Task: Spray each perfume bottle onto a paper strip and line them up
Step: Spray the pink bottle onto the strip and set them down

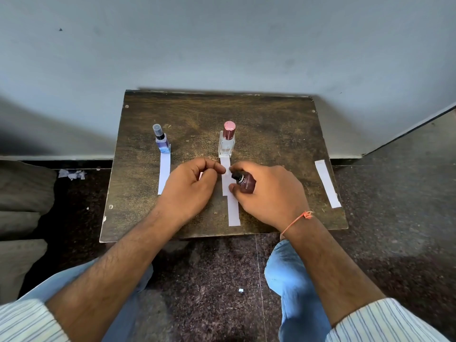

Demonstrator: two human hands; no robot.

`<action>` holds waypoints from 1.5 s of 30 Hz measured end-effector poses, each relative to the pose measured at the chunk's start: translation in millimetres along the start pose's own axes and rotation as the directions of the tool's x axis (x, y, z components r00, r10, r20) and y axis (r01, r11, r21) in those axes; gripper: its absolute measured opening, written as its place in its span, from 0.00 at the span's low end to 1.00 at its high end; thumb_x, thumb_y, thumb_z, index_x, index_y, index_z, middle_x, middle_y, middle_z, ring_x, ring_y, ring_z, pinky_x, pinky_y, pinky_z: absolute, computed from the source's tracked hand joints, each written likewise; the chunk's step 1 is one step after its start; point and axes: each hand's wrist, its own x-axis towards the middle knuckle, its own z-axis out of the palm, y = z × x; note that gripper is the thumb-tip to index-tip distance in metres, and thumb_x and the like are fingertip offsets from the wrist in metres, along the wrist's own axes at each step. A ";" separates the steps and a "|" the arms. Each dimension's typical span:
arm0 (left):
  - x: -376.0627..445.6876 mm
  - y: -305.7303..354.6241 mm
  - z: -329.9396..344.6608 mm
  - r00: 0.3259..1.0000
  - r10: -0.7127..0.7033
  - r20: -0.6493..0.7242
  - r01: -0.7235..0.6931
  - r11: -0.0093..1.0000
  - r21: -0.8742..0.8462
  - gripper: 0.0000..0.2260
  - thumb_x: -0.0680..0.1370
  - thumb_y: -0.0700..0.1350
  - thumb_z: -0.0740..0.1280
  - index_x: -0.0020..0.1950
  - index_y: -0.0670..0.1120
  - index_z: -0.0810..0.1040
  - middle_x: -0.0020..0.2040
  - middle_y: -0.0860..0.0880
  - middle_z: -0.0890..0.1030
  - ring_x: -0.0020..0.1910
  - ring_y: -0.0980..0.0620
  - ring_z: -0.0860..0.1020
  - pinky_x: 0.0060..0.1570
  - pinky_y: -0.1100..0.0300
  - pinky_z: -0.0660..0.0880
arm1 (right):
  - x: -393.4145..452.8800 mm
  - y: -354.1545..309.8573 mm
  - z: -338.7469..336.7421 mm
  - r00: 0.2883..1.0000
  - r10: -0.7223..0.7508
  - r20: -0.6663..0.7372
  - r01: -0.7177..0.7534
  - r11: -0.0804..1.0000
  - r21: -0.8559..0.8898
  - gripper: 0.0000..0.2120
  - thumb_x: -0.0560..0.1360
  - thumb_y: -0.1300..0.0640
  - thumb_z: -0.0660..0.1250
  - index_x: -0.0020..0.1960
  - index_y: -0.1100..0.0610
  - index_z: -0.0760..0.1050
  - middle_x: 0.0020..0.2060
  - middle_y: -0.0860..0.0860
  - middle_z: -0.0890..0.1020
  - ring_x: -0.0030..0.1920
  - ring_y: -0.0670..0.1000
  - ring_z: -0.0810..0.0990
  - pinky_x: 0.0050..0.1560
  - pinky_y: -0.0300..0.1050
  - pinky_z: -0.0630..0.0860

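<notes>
1. Dark bottle (245, 182) sits in the right hand (269, 193), fingers wrapped round its body, thumb (234, 188) under it. Its long axis is tipped over, black nozzle end pointing up-left toward the left hand (190, 191).
2. Middle paper strip (230, 193) lies flat on the worktop (271, 134), directly below and just left of the nozzle, its long axis running away from the person. It looks like two pieces overlapped; cannot tell for sure.
3. Left fingers (217, 169) are curled narrow, tips pinched close just left of the strip's far half. They may hold a small cap or the strip edge; cannot tell.
4. Right hand is nearer the bottle; left hand is nearer the strip.
5. Judgement: the next move turns on aiming the nozzle at the strip; only a small tilt seems needed.
6. Pink-capped bottle (227, 141) stands upright just beyond both hands, at the strip's far end — knock risk.
7. Blue bottle (162, 141) with its strip (164, 172) is left of the left fingers.
8. Spare strip (328, 187) lies right of the right hand, near the worktop edge. Open room is between it and the right hand.
</notes>
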 end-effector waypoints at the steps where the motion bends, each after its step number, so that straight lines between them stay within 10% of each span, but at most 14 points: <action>1: 0.5 -0.7 0.3 1.000 0.003 0.005 -0.003 1.000 0.003 0.11 0.79 0.52 0.63 0.51 0.61 0.85 0.24 0.57 0.74 0.31 0.46 0.71 0.34 0.50 0.70 | 0.6 -0.7 -0.5 1.000 0.008 0.005 -0.008 1.000 0.004 0.18 0.77 0.35 0.70 0.65 0.34 0.77 0.48 0.44 0.89 0.50 0.54 0.88 0.45 0.50 0.85; 10: 1.2 1.5 -5.3 0.991 0.122 0.060 -0.131 0.974 0.184 0.11 0.82 0.48 0.73 0.64 0.56 0.86 0.33 0.63 0.80 0.33 0.63 0.77 0.41 0.63 0.75 | 5.0 5.4 -6.8 0.993 0.104 0.059 -0.115 0.961 0.252 0.10 0.75 0.44 0.77 0.52 0.46 0.82 0.40 0.44 0.87 0.42 0.48 0.85 0.46 0.52 0.83; 20: 0.8 1.9 1.1 0.974 0.184 0.134 -0.202 0.970 0.134 0.05 0.82 0.55 0.73 0.51 0.59 0.90 0.41 0.48 0.89 0.41 0.40 0.84 0.45 0.44 0.83 | 6.2 -2.0 -29.3 0.927 0.254 0.276 -0.373 0.542 0.753 0.10 0.76 0.50 0.80 0.53 0.52 0.84 0.37 0.51 0.84 0.31 0.51 0.79 0.28 0.45 0.79; 31: 0.9 8.8 7.5 0.968 0.234 0.087 -0.237 0.971 0.022 0.11 0.85 0.54 0.70 0.49 0.53 0.90 0.38 0.41 0.84 0.35 0.55 0.74 0.38 0.55 0.73 | 0.8 14.4 -52.6 0.903 0.140 0.405 -0.426 0.184 0.886 0.25 0.70 0.47 0.78 0.62 0.61 0.83 0.45 0.59 0.89 0.33 0.52 0.84 0.24 0.41 0.77; 35: -1.0 8.5 11.1 0.963 0.262 0.067 -0.261 0.965 -0.019 0.09 0.85 0.49 0.71 0.52 0.51 0.91 0.27 0.60 0.77 0.28 0.63 0.70 0.33 0.69 0.66 | -1.3 16.8 -53.8 0.913 0.134 0.385 -0.401 0.131 0.907 0.21 0.66 0.43 0.79 0.53 0.54 0.81 0.33 0.53 0.82 0.27 0.51 0.80 0.20 0.37 0.67; 38: -2.7 8.9 13.2 0.952 0.299 0.061 -0.299 0.954 -0.011 0.09 0.85 0.50 0.70 0.52 0.51 0.91 0.26 0.61 0.74 0.26 0.61 0.67 0.30 0.68 0.65 | -3.0 20.1 -51.7 0.925 0.129 0.358 -0.379 0.218 0.900 0.15 0.70 0.42 0.78 0.47 0.51 0.82 0.33 0.53 0.79 0.26 0.51 0.76 0.21 0.37 0.64; 45: -2.7 7.7 14.9 0.908 0.416 0.052 -0.418 0.894 0.162 0.10 0.85 0.54 0.69 0.52 0.53 0.89 0.32 0.53 0.80 0.31 0.51 0.75 0.32 0.56 0.71 | -6.2 4.2 -46.8 0.938 0.217 0.269 -0.344 0.505 0.792 0.33 0.79 0.31 0.64 0.37 0.60 0.83 0.27 0.57 0.76 0.23 0.52 0.70 0.24 0.40 0.63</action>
